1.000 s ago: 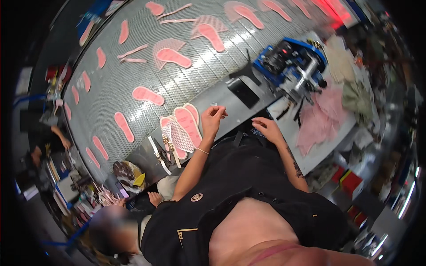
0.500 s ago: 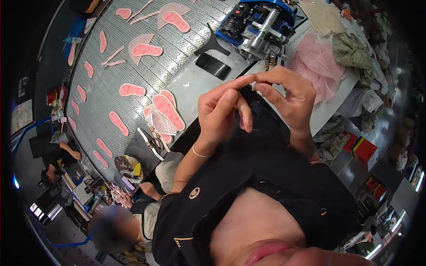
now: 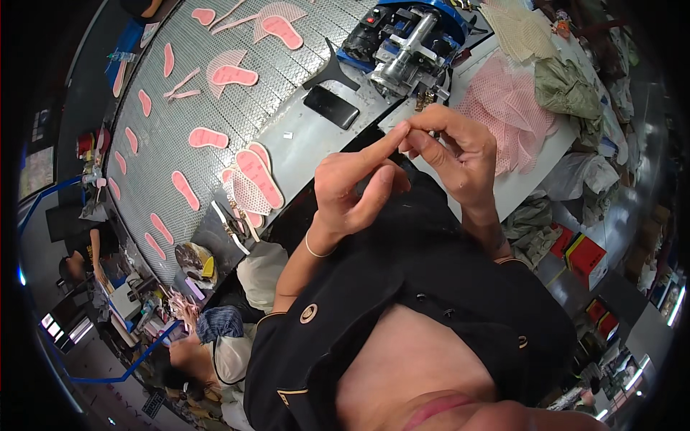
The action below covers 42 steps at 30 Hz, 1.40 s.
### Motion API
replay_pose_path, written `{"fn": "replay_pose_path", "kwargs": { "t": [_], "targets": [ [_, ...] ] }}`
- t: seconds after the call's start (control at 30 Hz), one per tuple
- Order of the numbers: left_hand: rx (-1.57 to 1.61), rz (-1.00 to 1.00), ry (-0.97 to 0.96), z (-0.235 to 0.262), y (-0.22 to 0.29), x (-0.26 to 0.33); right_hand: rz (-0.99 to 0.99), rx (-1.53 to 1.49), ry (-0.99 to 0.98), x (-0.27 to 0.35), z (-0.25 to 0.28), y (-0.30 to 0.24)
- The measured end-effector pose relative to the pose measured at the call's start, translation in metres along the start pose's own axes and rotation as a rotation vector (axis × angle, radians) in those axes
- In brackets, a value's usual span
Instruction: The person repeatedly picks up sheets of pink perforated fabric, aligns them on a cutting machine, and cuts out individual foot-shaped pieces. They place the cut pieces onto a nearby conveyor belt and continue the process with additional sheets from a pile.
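Note:
My left hand (image 3: 351, 188) is raised over the near table edge, with its index finger stretched out and its thumb apart from it. The other fingers are half curled. Against that index fingertip, my right hand (image 3: 463, 154) holds its thumb and fingers in a pinch. Whether anything small lies in the pinch is too hidden to tell. Just beyond the hands, a black phone (image 3: 331, 108) rests on the grey table (image 3: 287, 154). A stack of pink insoles (image 3: 259, 178) with white mesh lies left of my left hand.
A blue and metal machine (image 3: 406, 54) stands past the hands. Pink insoles (image 3: 235, 75) lie spread over a mesh conveyor (image 3: 165, 126) at the left. Pink mesh fabric (image 3: 507, 111) is heaped at the right. A co-worker (image 3: 215, 345) sits at the lower left.
My right thumb has closed in toward the left index fingertip, and the left thumb has dropped. The co-worker at the lower left has turned. The table scene has shifted slightly left in view.

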<state>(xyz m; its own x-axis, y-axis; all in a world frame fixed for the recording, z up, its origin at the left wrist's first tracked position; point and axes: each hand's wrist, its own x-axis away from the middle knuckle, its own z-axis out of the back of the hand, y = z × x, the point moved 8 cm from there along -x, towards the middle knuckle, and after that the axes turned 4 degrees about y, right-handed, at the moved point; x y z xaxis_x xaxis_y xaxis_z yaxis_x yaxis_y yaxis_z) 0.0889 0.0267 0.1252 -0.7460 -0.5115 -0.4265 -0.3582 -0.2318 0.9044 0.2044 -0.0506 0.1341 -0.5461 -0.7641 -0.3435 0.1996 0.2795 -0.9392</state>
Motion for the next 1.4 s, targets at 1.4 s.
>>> {"fn": "replay_pose_path", "kwargs": {
  "t": [1.4],
  "targets": [
    [0.301,0.167,0.376,-0.003,-0.03,-0.02,0.182,0.069,-0.176,0.014,-0.073,0.006]
  ]
}}
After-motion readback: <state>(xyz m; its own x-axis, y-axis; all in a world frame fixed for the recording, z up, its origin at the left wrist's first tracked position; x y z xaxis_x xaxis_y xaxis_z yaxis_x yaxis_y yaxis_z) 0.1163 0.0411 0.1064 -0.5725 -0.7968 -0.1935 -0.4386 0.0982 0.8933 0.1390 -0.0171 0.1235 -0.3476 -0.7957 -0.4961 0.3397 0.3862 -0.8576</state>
